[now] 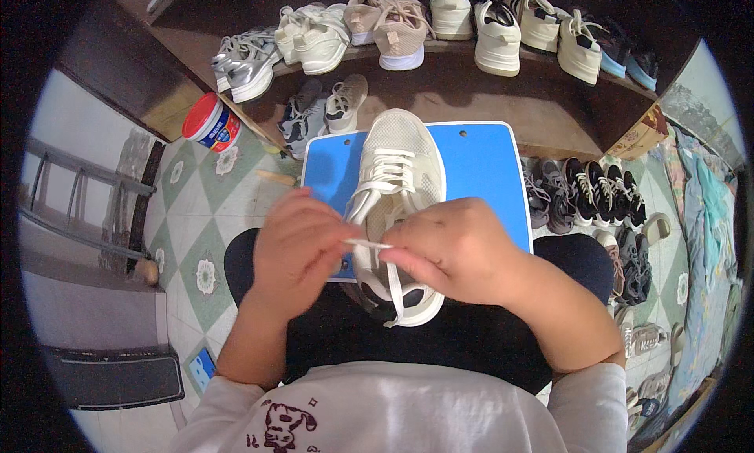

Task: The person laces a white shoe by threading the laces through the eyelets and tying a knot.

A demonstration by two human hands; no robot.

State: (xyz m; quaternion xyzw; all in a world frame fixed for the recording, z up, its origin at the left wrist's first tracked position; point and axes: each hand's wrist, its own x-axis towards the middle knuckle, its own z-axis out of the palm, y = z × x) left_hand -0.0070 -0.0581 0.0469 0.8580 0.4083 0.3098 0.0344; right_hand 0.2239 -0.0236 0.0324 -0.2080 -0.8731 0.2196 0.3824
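Observation:
A white sneaker (400,140) lies on a blue board with a white rim (483,170), its toe pointing away from me. Laces run through its upper eyelets, and one loose lace end hangs over the heel opening. Above the shoe's collar, a short stretch of white shoelace (368,244) spans the gap between my hands. My left hand (303,247), slightly blurred, pinches one side of it. My right hand (450,247) grips the other side between thumb and fingers and covers part of the shoe's right edge.
Several sneakers (400,37) line a wooden shelf (442,90) ahead. A red-lidded bucket (215,123) stands at the left on the tiled floor (206,241), near a metal ladder (76,199). More shoes (601,191) sit at the right beside patterned fabric (701,217).

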